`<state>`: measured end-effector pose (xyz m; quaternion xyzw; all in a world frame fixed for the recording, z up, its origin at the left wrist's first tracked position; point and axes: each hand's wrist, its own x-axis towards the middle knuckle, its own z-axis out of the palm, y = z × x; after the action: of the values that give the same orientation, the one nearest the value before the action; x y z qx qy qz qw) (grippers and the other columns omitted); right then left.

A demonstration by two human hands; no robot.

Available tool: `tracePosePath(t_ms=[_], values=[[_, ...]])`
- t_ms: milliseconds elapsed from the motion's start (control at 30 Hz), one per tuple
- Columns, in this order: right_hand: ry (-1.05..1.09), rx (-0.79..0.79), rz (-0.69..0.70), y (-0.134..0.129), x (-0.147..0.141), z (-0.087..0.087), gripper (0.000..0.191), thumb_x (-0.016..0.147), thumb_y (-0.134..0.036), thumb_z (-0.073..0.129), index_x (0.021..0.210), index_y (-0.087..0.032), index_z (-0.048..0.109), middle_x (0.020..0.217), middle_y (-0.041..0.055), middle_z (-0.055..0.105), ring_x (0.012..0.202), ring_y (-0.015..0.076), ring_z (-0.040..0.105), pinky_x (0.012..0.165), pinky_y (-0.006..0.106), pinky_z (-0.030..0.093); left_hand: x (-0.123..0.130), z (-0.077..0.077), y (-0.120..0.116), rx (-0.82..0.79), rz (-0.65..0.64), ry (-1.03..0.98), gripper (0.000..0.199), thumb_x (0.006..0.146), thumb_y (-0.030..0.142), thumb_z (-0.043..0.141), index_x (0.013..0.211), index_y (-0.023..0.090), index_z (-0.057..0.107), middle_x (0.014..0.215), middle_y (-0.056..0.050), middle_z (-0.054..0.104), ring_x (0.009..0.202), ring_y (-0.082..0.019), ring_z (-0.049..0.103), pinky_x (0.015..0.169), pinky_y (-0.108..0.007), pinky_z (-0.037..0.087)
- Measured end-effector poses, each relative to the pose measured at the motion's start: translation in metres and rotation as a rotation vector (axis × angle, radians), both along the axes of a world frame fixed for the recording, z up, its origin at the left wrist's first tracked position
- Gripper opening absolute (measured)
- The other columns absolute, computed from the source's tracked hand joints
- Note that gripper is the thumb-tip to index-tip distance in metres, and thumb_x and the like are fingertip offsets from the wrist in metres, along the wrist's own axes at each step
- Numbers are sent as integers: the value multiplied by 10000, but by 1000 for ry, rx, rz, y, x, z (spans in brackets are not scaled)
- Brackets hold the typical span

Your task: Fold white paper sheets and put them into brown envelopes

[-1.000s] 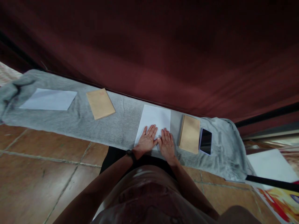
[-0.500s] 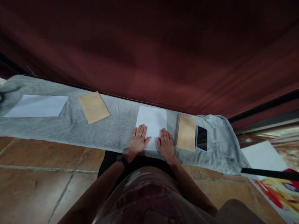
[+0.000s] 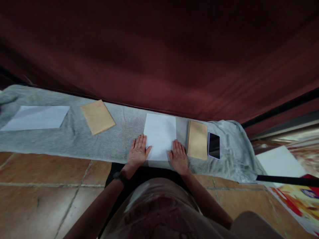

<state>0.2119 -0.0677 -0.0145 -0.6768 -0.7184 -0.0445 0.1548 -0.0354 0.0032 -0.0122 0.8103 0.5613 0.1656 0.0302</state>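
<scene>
A white sheet of paper [image 3: 160, 132] lies flat on the grey cloth in front of me. My left hand [image 3: 137, 151] rests palm down at its lower left side, fingers stretched out and the thumb at the paper's edge. At the lower right side lies my right hand [image 3: 178, 155], also flat, with its fingers out over the paper's border. Neither hand grips anything. Just right of my right hand is a stack of brown envelopes [image 3: 197, 140], with a phone [image 3: 214, 146] in a light purple case beside it.
A single brown envelope [image 3: 98, 117] lies tilted to the left, and beyond it more white paper [image 3: 37, 117]. The grey cloth [image 3: 119, 146] covers a long narrow surface against a dark red curtain [image 3: 159, 66]. At far right are a white board [image 3: 281, 161] and a colourful printed box [image 3: 299, 202].
My left hand has slid left, off the middle of the paper to its edge. My right hand has shifted slightly outward too. The camera view has moved a little.
</scene>
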Motion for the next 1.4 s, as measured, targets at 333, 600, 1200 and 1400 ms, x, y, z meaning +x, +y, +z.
tracePosePath(t_ms=[333, 600, 1200, 1400], values=[[12, 60, 15, -35, 5, 1, 626, 1075, -363, 375, 1620, -88, 236, 1604, 183, 401, 1459, 313, 430, 1202, 504, 352, -14, 0, -8, 26, 125, -99, 648, 1031, 420, 340, 1583, 82, 329, 1614, -194, 367, 1524, -331, 310, 1254, -552, 222], [145, -62, 344, -44, -16, 11, 587, 1050, -295, 377, 1602, -111, 298, 1595, 134, 439, 1490, 231, 396, 1208, 424, 405, 18, 12, -47, 33, -245, -41, 586, 1042, 324, 357, 1579, 91, 330, 1620, -161, 380, 1531, -270, 307, 1257, -470, 283], [5, -136, 249, -71, 15, 15, 703, 1004, -269, 505, 1624, -104, 218, 1638, 154, 349, 1509, 271, 356, 1242, 474, 326, -7, 7, -62, 9, -301, 79, 659, 1027, 463, 424, 1567, 91, 356, 1629, -184, 352, 1523, -302, 321, 1237, -486, 312], [10, -140, 236, -79, 26, 13, 686, 1012, -282, 485, 1620, -101, 226, 1633, 159, 364, 1514, 262, 345, 1243, 467, 322, -29, -3, -58, 21, -339, 36, 616, 1024, 433, 436, 1537, 96, 399, 1585, -196, 433, 1492, -295, 388, 1209, -482, 371]])
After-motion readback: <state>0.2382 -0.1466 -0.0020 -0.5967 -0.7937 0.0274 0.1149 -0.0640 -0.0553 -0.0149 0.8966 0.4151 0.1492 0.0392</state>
